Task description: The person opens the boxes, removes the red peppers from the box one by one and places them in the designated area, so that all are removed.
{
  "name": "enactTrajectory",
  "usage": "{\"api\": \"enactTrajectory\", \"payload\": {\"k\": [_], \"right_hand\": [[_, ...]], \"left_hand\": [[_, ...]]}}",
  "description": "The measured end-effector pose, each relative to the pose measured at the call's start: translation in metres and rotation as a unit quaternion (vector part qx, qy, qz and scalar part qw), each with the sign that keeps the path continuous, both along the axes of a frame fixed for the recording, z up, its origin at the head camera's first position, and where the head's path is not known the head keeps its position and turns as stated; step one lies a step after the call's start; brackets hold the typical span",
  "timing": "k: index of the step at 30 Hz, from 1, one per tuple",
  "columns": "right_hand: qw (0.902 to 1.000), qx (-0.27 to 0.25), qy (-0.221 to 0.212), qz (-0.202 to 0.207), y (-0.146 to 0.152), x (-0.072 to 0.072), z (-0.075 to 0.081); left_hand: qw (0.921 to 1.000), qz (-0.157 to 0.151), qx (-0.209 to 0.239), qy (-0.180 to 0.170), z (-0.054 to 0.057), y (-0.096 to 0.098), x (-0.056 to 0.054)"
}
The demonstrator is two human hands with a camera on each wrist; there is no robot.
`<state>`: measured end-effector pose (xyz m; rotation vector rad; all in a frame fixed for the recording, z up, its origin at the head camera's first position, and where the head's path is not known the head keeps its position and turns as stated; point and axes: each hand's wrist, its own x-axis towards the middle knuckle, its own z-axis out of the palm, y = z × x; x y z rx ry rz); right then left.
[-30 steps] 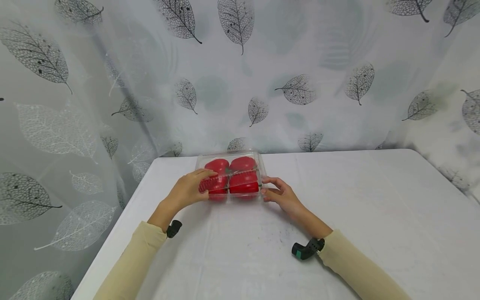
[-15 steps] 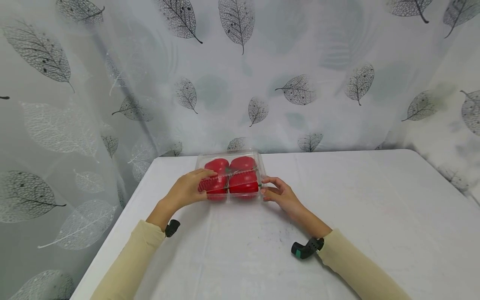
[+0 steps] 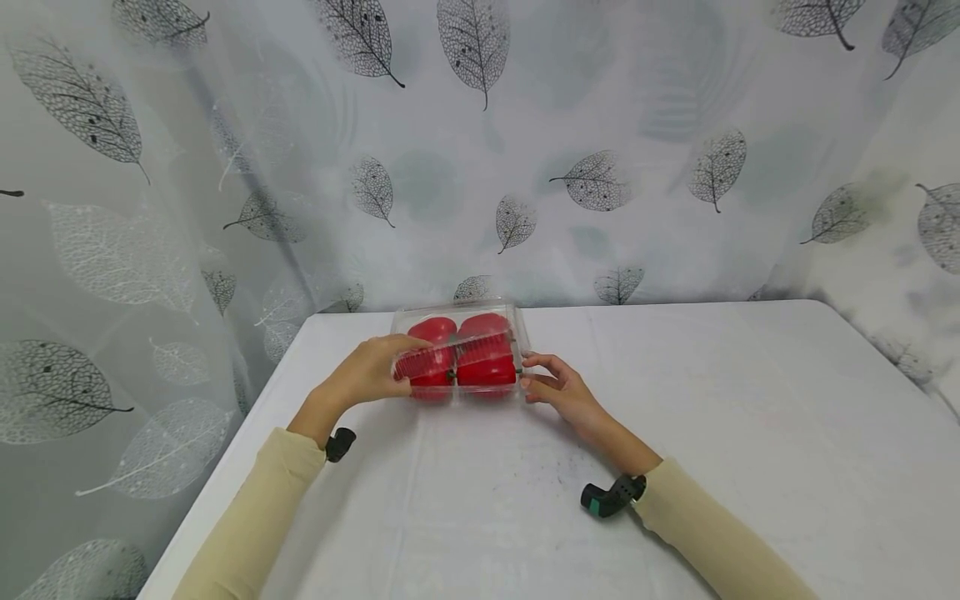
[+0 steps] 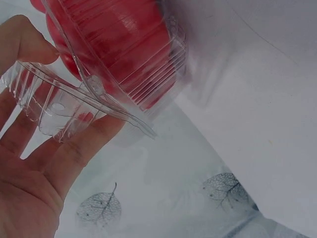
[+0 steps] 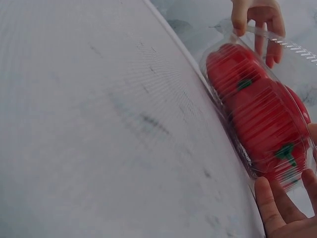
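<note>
A clear plastic clamshell box (image 3: 518,320) of red bell peppers (image 3: 486,370) stands at the table's back left. My left hand (image 3: 367,368) holds the box's lid at the left. In the left wrist view, thumb and fingers grip the ridged lid (image 4: 57,101) from both sides. Its rim stands apart from the lower rim near the thumb, and the two rims converge toward the other end. My right hand (image 3: 566,395) holds the box's right end with thumb and fingertips. Green stems (image 5: 286,152) show through the plastic in the right wrist view.
A white cloth covers the table (image 3: 712,417). Behind it hangs a pale curtain (image 3: 442,158) with leaf prints, also along the left side. Black wrist cameras sit on both wrists, and both arms wear beige sleeves (image 3: 255,508).
My left hand has moved slightly left, and the lid's ridged edge has shifted with it. The right hand has hardly moved, and the box stays in place.
</note>
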<state>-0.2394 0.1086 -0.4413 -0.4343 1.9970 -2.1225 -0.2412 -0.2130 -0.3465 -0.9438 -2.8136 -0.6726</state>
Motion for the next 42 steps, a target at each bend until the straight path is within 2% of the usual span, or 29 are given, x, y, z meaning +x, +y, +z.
{"api": "enactTrajectory", "payload": {"k": [17,26,42], "right_hand": [[0.9999,0.011,0.006,0.002,0.001,-0.001,0.001],[0.9995,0.009,0.027,0.013,0.002,-0.004,-0.003],[0.9985,0.02,0.047,0.02,0.003,-0.005,-0.007]], "left_hand": [[0.9984,0.0,-0.002,-0.057,0.012,-0.003,-0.009],[0.9982,-0.009,0.0,-0.059,0.013,-0.003,-0.011],[0.9968,0.007,-0.013,-0.078,0.015,-0.005,-0.012]]}}
